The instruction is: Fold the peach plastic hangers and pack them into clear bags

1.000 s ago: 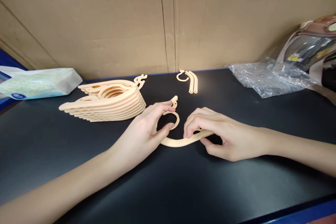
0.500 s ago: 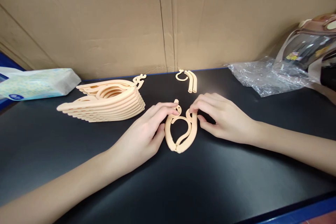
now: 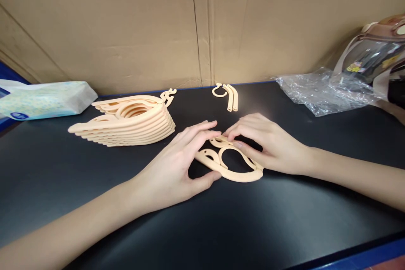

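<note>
A peach plastic folding clothes hanger [image 3: 242,176], its arms folded together, lies slantwise on the black tabletop between my hands. My left hand [image 3: 180,162] spans its left end, the thumb against the near arm and the fingertips by the far arm. My right hand [image 3: 265,141] pinches the far arm between thumb and bent fingers, hiding part of it. To the left stands a neat stack of folded hangers [image 3: 139,128] in the same peach plastic. Behind my hands lie a loose hanger hook [image 3: 218,95] and two short curved peach pieces [image 3: 232,98].
Small hook-shaped peach parts [image 3: 168,96] rest behind the stack. A tissue pack [image 3: 53,100] lies at the far left. Crumpled clear plastic [image 3: 316,93] and a strapped transparent bottle [image 3: 367,59] are at the right. A cardboard wall [image 3: 126,29] closes off the back.
The hanger has turned from pointing towards me to lying slantwise, its joined end now to the right. My left thumb has moved out to its near arm; my right fingers have closed onto the far arm.
</note>
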Tool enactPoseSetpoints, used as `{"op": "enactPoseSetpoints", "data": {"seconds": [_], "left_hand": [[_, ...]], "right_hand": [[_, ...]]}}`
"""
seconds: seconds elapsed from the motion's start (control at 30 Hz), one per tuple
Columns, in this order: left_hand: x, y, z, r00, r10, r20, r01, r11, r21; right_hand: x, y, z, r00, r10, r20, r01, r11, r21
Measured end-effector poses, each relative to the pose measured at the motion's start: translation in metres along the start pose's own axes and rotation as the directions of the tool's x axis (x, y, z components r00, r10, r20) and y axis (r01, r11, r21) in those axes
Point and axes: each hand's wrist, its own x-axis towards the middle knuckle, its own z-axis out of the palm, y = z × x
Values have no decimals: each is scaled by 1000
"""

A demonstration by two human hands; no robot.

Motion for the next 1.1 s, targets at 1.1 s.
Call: {"op": "enactPoseSetpoints", "data": {"seconds": [1.1], "left_hand": [[0, 5, -9, 975, 158, -155, -95, 931, 353]], "right_hand": [[8, -4, -16, 786, 517, 339, -591, 466, 658]]}}
